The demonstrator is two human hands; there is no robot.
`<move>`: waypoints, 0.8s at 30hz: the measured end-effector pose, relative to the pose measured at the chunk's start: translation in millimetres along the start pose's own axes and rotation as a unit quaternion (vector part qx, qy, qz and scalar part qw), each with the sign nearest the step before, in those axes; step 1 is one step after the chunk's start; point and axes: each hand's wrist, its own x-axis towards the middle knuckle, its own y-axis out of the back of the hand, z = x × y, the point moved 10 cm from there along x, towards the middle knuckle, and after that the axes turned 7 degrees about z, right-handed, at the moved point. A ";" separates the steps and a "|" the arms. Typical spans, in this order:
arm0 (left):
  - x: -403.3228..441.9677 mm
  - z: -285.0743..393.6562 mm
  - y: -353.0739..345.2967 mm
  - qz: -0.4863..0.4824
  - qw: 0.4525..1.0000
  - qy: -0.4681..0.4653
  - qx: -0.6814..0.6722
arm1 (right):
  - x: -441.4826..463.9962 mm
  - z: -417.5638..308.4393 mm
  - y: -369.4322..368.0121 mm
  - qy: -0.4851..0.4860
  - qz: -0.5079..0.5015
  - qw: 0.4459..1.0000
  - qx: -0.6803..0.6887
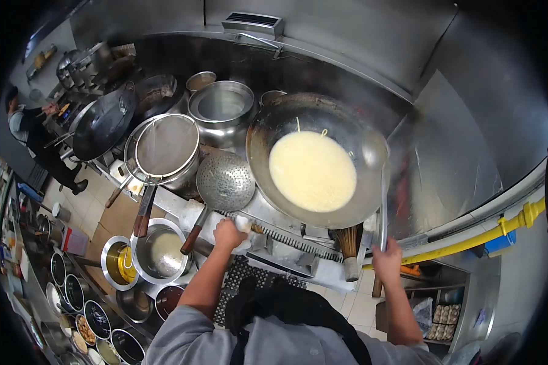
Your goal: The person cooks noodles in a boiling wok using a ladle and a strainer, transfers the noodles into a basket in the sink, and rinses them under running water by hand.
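Observation:
A large dark wok point(263, 159) holds a pale yellow liquid point(312, 171), with a couple of thin strands at its far edge. My right hand point(387, 254) is closed around the handle of a ladle point(374, 152), whose bowl rests against the wok's right inner wall. My left hand point(229, 233) is closed on a white cloth point(243, 223) at the stove's front edge, left of the wok. Just beyond that hand lies a perforated skimmer point(225, 181) with a wooden handle.
A round mesh strainer point(167, 146) sits over a pot, near a big steel pot point(221, 106). Steel bowls point(161, 250) stand at the left. A bamboo brush point(349, 249) hangs at the stove front. A yellow pipe point(469, 239) runs right. Another person point(39, 137) stands far left.

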 end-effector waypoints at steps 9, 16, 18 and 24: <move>-89.1 24.3 -6.2 -0.245 0.581 0.223 -0.744 | 183.2 -130.9 -12.5 0.267 0.040 0.947 -0.173; -135.8 121.0 -62.4 -0.283 0.575 0.275 -0.717 | 245.9 -208.0 -78.8 0.215 -0.030 0.866 -0.450; -149.4 149.1 -72.1 -0.330 0.548 0.283 -0.715 | 239.5 -220.4 -88.5 0.237 -0.044 0.855 -0.460; -130.8 220.7 -92.6 -0.440 0.554 0.306 -0.637 | 245.0 -240.1 -111.2 0.320 -0.076 0.770 -0.547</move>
